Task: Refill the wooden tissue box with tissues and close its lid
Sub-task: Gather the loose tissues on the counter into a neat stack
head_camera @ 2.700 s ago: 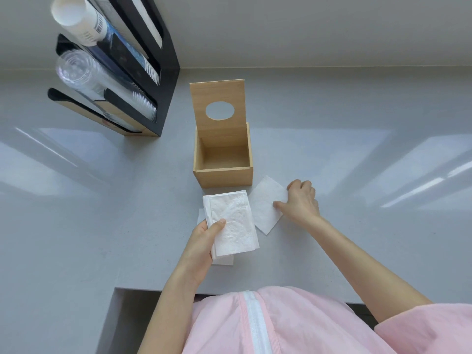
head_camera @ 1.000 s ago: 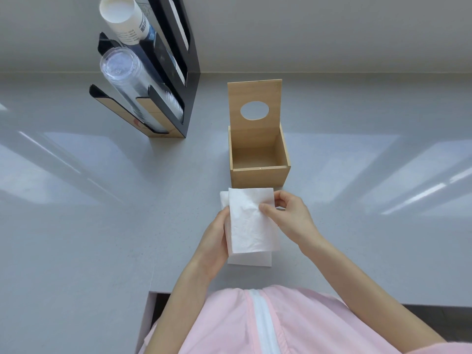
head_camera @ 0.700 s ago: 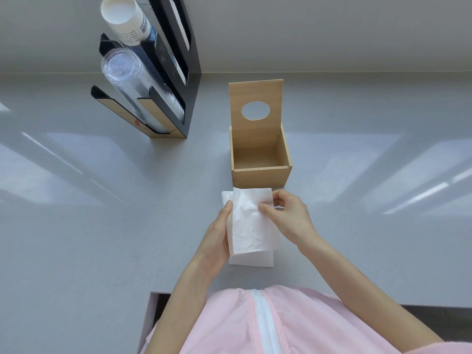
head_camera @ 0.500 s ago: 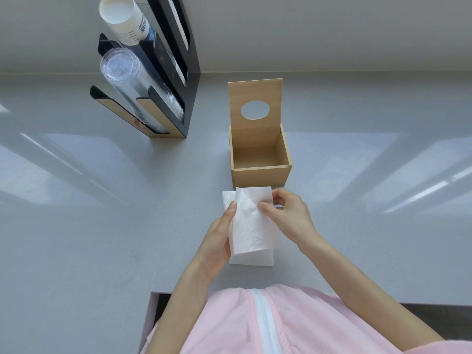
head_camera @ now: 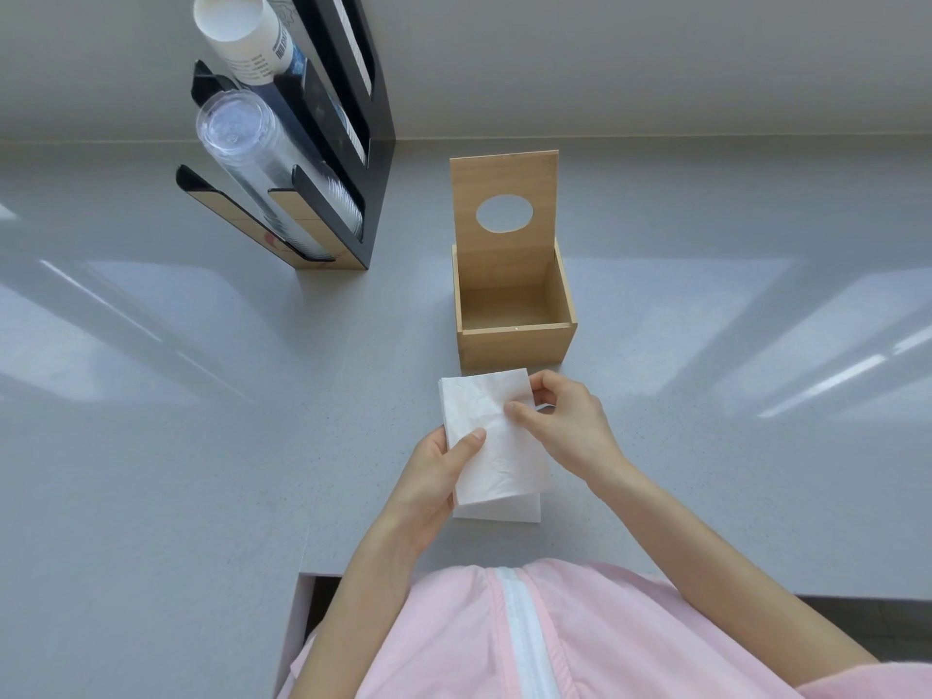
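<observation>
My left hand (head_camera: 433, 476) holds a stack of white tissues (head_camera: 497, 446) just above the grey desk (head_camera: 151, 446); its thumb lies across the top sheet near the left edge and the fingers are hidden beneath, so the grip is closed around the stack. My right hand (head_camera: 567, 423) meets the same stack at its right edge, near the far corner; the thumb presses on the top sheet and the fingers curl behind it, a narrow pinch on the tissues. The top sheet is crumpled and tilted a little against the ones below; a lower layer shows at the near end, squarer and flatter, though I cannot tell whether it rests on the desk or hangs with the rest.

The wooden box (head_camera: 514, 315) stands on the desk just beyond the tissues, its near wall close to the far edge of the stack but not touching it; the inside is bare wood. Its lid (head_camera: 504, 204) stands upright at the back, hinged open, with an oval hole (head_camera: 504, 212) cut through it.

To the left and further back stands a black cup holder (head_camera: 353, 143), well apart from the box; a stack of clear plastic cups (head_camera: 262, 169) lies slanted in its lower slot and a stack of white paper cups (head_camera: 242, 32) in the one above. My pink sleeves and zipped jacket (head_camera: 504, 638) fill the near edge of the view; bright window reflections streak the desk on both sides.
</observation>
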`<action>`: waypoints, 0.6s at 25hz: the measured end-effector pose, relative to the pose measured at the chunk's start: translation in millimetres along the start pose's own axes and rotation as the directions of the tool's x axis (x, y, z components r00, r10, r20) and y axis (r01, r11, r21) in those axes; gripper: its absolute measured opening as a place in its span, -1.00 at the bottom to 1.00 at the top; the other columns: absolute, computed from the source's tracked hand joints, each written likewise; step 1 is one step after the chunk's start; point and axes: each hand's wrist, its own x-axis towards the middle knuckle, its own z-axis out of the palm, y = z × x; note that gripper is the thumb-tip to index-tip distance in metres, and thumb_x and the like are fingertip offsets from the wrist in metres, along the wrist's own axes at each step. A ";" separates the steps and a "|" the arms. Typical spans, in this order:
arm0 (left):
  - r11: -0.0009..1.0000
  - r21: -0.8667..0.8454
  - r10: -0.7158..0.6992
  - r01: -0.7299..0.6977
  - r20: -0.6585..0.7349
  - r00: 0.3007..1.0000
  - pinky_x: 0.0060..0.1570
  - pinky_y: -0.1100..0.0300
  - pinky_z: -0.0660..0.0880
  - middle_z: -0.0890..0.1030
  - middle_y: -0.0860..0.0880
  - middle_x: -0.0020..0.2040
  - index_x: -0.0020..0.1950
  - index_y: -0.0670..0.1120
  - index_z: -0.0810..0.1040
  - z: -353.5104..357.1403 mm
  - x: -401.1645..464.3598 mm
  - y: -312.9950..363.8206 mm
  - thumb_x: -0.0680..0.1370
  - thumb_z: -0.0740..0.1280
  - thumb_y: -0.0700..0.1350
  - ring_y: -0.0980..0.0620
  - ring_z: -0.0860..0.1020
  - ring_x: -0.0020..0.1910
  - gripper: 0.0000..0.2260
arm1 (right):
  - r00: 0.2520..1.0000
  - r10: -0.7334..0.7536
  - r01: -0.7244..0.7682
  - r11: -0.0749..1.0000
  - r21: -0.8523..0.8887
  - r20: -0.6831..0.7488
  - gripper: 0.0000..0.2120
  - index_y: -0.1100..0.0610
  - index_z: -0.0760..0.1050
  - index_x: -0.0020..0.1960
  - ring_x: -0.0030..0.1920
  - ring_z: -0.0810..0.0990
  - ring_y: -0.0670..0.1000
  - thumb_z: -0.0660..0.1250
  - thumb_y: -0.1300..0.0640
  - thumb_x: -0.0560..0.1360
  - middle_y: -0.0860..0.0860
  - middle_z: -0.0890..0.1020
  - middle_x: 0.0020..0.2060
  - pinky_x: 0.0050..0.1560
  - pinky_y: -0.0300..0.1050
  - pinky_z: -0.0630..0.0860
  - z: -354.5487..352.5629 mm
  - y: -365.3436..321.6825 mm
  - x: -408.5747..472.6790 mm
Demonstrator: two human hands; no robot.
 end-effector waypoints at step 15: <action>0.988 -0.135 0.053 -0.082 -0.204 0.978 -0.33 0.36 0.59 0.71 0.09 -0.31 -0.05 -0.10 0.54 -26.2 -3.1 14.9 0.58 0.18 -0.25 0.19 0.67 -0.32 -0.84 | 0.991 0.034 0.048 0.802 -0.595 0.126 -0.49 0.12 0.30 0.30 0.28 0.32 0.09 0.36 0.01 0.42 0.09 0.34 0.23 0.15 -0.06 0.38 1.0 29.4 8.8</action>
